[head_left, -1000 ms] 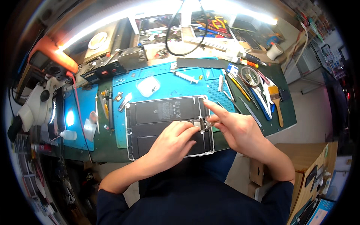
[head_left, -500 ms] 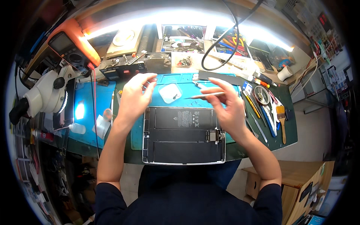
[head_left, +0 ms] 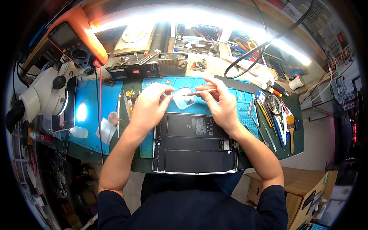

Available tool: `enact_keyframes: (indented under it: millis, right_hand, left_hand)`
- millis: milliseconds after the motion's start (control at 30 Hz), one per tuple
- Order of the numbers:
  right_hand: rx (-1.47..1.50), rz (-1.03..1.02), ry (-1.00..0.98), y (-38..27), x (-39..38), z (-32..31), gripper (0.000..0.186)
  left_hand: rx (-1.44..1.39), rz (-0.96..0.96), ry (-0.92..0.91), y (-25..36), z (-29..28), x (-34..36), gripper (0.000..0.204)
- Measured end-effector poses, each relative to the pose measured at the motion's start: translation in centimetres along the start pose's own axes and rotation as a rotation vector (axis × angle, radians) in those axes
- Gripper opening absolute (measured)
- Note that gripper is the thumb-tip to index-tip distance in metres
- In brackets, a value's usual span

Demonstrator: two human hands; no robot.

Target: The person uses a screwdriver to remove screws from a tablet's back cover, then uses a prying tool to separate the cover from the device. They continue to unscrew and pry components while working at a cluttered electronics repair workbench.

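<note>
My right hand (head_left: 224, 109) grips a slim pointed tool (head_left: 203, 92), perhaps a precision screwdriver, its tip over a small clear plastic dish (head_left: 179, 102). A few tiny dark parts (head_left: 189, 102) lie in that dish. To its left, my left hand (head_left: 153, 102) has thumb and fingers drawn together in a pinch; whatever is between them is too small to make out. Below both hands lies an opened tablet (head_left: 195, 143), its black battery (head_left: 184, 125) and inner parts bare. It rests on a blue work mat (head_left: 147, 149) and the bench's near edge.
An orange multimeter (head_left: 78, 42) and a white microscope (head_left: 44, 86) stand at the left. Pens, tweezers and a brush (head_left: 290, 128) lie at the right. A black cable (head_left: 245, 55) hangs overhead. Tool trays (head_left: 197, 40) line the back, beside a black power unit (head_left: 134, 71).
The right hand has moved left, bringing the tool tip over the dish. My left hand has come closer to the dish. The whole view has shifted slightly.
</note>
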State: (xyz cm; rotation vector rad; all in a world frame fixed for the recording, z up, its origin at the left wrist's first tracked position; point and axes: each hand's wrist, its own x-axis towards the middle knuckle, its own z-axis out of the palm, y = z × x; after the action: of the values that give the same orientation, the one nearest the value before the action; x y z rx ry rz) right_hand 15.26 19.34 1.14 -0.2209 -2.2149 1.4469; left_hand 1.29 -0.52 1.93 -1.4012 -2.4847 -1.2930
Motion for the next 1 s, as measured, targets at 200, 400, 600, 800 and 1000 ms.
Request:
enact_keyframes:
  millis: [200,400,600,800,1000]
  right_hand:
    - [0.055,-0.060,0.024,-1.4,-0.4,-0.4,0.043]
    - [0.059,-0.108,0.031,-1.8,-0.7,-0.6,0.044]
    - [0.073,-0.090,0.047,-2.1,-0.9,-0.9,0.045]
    - [0.095,-0.078,0.056,-2.9,-1.1,-1.8,0.045]
    - [0.081,-0.102,0.056,-2.9,-1.4,-2.0,0.044]
  left_hand:
    - [-0.065,-0.079,-0.044,1.1,0.3,-0.2,0.020]
    - [-0.070,-0.024,-0.027,0.8,0.9,-0.3,0.016]
    - [-0.103,-0.054,-0.022,1.3,0.9,-0.3,0.013]
    - [-0.135,-0.011,0.001,1.8,0.8,-0.3,0.011]
    - [-0.115,0.027,0.001,2.1,0.8,-0.4,0.009]
